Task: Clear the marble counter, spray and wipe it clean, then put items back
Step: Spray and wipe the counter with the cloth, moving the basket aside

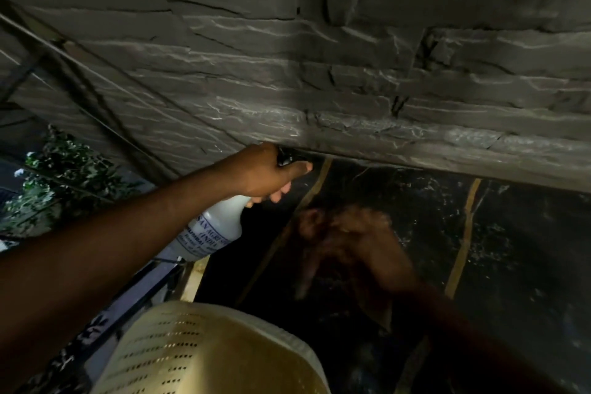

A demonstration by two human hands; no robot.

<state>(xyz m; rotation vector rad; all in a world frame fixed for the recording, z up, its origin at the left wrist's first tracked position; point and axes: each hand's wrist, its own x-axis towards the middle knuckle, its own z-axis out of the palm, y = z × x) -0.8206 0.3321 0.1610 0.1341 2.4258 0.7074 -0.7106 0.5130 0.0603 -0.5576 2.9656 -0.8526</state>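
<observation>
Head | left grip (268,174) wraps spray bottle (212,227) neck (bottle hangs below) | right grip (348,243) blurred, state unclear

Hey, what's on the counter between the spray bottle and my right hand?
In the head view, only dark marble counter with a tan seam running across it lies between the spray bottle, held by the left hand, and the blurred right hand.

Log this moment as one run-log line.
stage: spraying | left hand: grips white plastic spray bottle | right hand: blurred, over black marble counter | grip: unclear
</observation>
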